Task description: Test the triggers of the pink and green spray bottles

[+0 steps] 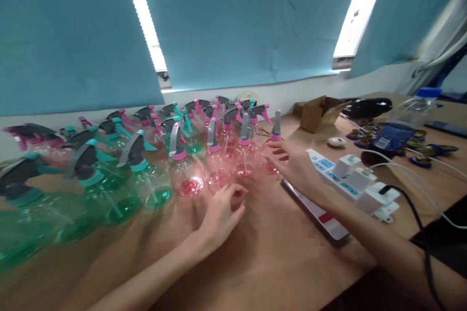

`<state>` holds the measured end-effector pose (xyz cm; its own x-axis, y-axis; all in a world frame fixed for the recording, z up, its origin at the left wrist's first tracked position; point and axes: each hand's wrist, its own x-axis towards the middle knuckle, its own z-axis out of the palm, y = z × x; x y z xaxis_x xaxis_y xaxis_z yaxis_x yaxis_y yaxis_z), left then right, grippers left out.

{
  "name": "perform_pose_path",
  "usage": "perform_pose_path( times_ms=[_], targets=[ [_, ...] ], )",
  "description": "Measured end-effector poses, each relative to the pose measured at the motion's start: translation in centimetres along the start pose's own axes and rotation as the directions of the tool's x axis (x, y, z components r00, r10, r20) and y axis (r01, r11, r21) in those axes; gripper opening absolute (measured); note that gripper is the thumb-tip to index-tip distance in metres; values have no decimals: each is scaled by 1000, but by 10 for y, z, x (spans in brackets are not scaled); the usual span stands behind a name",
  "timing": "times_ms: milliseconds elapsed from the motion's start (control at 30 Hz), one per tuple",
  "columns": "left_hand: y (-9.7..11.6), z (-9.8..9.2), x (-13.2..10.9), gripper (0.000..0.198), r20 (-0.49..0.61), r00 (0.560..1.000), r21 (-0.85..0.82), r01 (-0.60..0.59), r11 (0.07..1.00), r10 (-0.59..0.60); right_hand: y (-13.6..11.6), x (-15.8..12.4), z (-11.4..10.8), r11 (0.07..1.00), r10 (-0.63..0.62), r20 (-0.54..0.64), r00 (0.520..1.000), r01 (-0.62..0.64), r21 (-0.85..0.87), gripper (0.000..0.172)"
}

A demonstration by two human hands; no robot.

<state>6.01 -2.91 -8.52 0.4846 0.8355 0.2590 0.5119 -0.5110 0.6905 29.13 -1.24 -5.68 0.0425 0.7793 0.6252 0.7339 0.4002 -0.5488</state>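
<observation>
Clear pink spray bottles [187, 180] with grey and pink trigger heads stand upright in a row, each with a little pink liquid at the bottom. My left hand [223, 211] hovers low in front of them, fingers loosely bent and apart, holding nothing. Beside the rightmost pink spray bottle [276, 130], my right hand [295, 165] has its fingers spread across part of the bottle's side; whether they touch it I cannot tell. Green spray bottles [156, 187] with teal collars and grey heads stand to the left, with green liquid inside.
A phone [317, 214] lies by my right forearm, next to a white power strip [333, 175] with chargers and cables. Farther right are an open cardboard box [321, 114], a white mouse [336, 142] and a large drink bottle [396, 129]. More spray bottles stand behind, near the wall.
</observation>
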Motion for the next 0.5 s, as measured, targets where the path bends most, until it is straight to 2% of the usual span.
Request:
perform_pose_path(
  times_ms=[100, 200, 300, 500],
  targets=[
    [8, 3, 7, 16, -8, 1000, -23, -19, 1000, 19, 21, -9, -15, 995, 59, -58, 997, -63, -78, 32],
    [13, 7, 12, 17, -12, 999, -55, -42, 998, 42, 40, -11, -17, 982, 104, -99, 990, -117, -145, 46],
    [17, 13, 15, 18, -9, 999, -84, -51, 995, 50, 51, -5, -8, 983, 112, -60, 992, -119, -141, 66],
    [22, 21, 16, 21, 15, 998, -115, -55, 992, 57, 57, 13, 13, 989, 116, 9, 993, -115, -94, 74]
  ],
)
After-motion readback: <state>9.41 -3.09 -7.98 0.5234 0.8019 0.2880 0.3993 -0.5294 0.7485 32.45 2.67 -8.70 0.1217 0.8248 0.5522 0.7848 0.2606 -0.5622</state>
